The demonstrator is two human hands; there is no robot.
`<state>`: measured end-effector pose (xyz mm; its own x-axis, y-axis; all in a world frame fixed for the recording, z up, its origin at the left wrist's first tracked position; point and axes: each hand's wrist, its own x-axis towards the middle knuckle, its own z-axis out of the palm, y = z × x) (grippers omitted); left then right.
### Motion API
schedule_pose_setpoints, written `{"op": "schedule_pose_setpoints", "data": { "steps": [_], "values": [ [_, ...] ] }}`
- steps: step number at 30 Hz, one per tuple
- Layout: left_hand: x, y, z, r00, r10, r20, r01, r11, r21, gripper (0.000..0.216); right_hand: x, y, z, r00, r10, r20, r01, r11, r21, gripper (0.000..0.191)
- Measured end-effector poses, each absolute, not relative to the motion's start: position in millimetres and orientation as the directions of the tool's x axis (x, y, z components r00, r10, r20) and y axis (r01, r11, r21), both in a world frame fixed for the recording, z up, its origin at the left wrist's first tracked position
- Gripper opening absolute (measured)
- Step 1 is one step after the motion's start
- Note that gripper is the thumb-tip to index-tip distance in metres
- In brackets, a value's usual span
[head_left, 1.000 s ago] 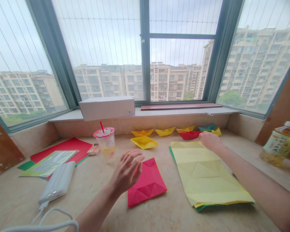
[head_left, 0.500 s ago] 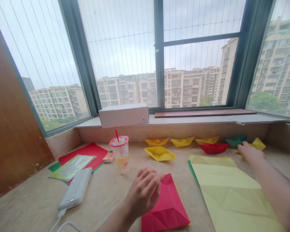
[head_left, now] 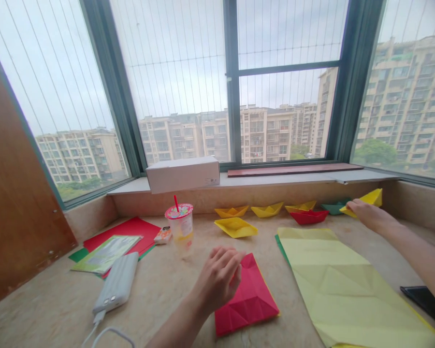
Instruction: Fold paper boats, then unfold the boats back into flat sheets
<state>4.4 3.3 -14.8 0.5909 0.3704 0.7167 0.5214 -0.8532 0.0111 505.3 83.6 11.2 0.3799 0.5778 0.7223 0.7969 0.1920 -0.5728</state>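
My right hand (head_left: 369,216) is stretched to the far right and holds a yellow paper boat (head_left: 369,199) lifted off the counter, beside a green boat (head_left: 332,208). My left hand (head_left: 219,278) hovers with fingers loosely curled over the top left corner of a folded red sheet (head_left: 248,298); it holds nothing I can see. A row of paper boats stands along the wall: yellow-orange ones (head_left: 232,211), (head_left: 267,210), (head_left: 300,206), a red one (head_left: 309,217), and a larger yellow one (head_left: 235,226) in front.
A big creased yellow sheet (head_left: 344,285) lies over green paper at right. A drink cup with a red straw (head_left: 180,222), a white power bank with cable (head_left: 116,288), red and green sheets (head_left: 126,231) and a white box (head_left: 183,174) sit left. A dark phone (head_left: 426,302) lies far right.
My right hand has reached farther right and picked the yellow boat up off the counter. The view has swung left and back. The left hand stayed over the red sheet.
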Motion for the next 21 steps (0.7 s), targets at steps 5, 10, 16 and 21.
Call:
{"op": "schedule_pose_setpoints", "data": {
  "steps": [5, 10, 16, 21],
  "values": [
    [4.9, 7.6, -25.7, 0.534, 0.488, 0.691, 0.540, -0.825, 0.165, 0.046, 417.4, 49.8, 15.9, -0.159, 0.683, 0.713, 0.894, 0.406, -0.189, 0.016],
    [9.7, 16.0, -40.9, 0.300, 0.772, 0.561, 0.337, -0.636, 0.694, 0.055, 269.3, -6.3, 1.8, -0.545, 0.482, 0.686, 0.693, 0.719, 0.046, 0.018],
    [16.4, 11.7, -29.9, 0.244, 0.907, 0.342, -0.201, -0.298, 0.933, 0.055, 196.7, -28.0, -24.4, -0.551, 0.426, 0.718, 0.551, 0.832, -0.070, 0.017],
    [20.8, 4.9, -26.1, 0.304, 0.890, 0.341, -0.148, -0.309, 0.939, 0.052, 205.7, -39.4, -38.4, -0.471, 0.541, 0.697, 0.462, 0.824, -0.328, 0.024]
  ]
}}
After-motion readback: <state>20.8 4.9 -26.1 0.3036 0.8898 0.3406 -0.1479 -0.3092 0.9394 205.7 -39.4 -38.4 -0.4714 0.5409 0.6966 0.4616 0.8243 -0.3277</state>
